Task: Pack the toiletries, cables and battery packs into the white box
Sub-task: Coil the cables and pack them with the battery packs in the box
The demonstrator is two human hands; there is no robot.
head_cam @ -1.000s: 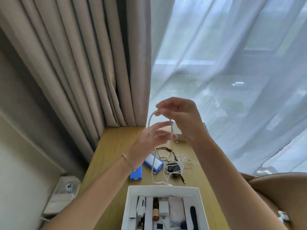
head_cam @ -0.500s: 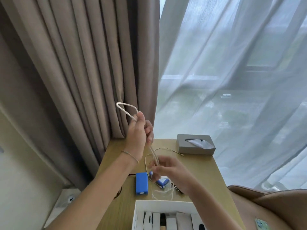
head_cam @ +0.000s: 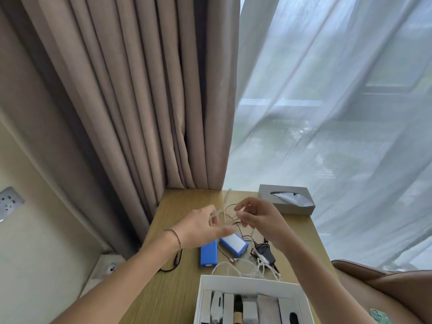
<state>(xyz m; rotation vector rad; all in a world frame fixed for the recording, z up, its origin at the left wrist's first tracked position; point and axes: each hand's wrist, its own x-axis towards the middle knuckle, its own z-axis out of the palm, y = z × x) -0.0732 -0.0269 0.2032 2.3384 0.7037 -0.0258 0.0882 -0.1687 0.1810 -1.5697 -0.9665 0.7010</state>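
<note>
— Coiling looks like the job here: both hands are up over the surface with a thin white cable strung between them. The left hand has its grip pinched on one strand, and the right hand pinches another part with thumb and fingertips.

— And where does it go?

— Into the white box at the near edge, already lined with toiletries. Two blue battery packs and a tangle of cables lie just beyond it.

— How will that cable behave?

— My guess: light, limp and springy, so loops will try to unwind. Better to hold it at the gathered loops than at the ends, and keep tension gentle near the plugs. It may also snag on the tangle below.
</note>
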